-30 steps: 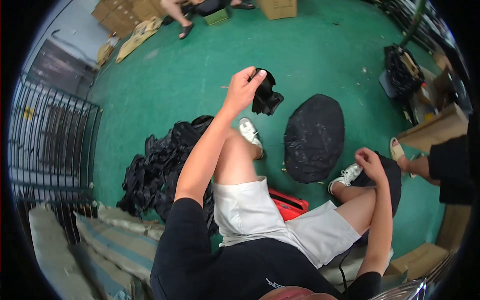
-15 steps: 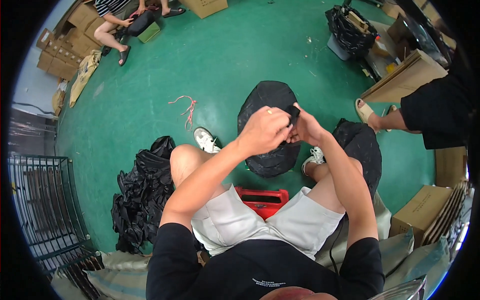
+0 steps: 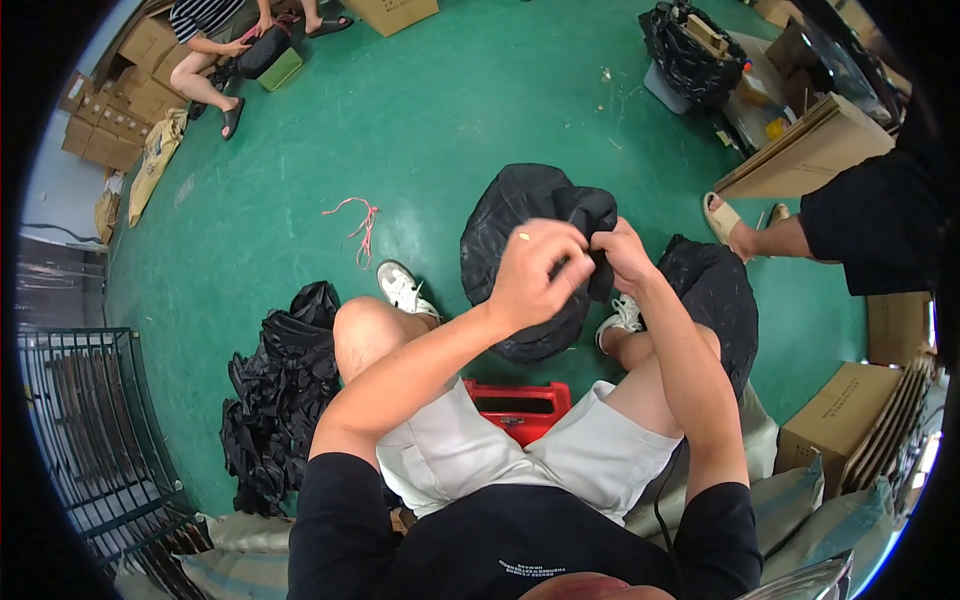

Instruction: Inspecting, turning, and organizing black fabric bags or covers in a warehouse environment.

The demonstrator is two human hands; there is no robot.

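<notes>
A black pouch-like piece of thin material (image 3: 588,207) hangs from my right hand (image 3: 625,258), whose fingers pinch its edge. Close by on the left is my left hand (image 3: 540,272), slightly blurred, its fingers curled and its thumb apart from them; nothing shows in its grip. Beneath both hands, a larger rounded black pile of the same sort of material (image 3: 505,215) lies on the green floor between my shoes. My hands hide part of it. Another black piece (image 3: 715,300) lies beside my right leg.
Crumpled black sheeting (image 3: 280,395) is heaped at my left. A red plastic stool (image 3: 520,410) shows between my thighs. Pink string (image 3: 365,235) lies ahead. Someone stands at the right near cardboard (image 3: 805,155); another person sits far left. A metal rack (image 3: 85,400) stands left.
The small black piece, bunched between both hands before, now appears opened out beyond my right hand. My left hand has come away from it, toward me.
</notes>
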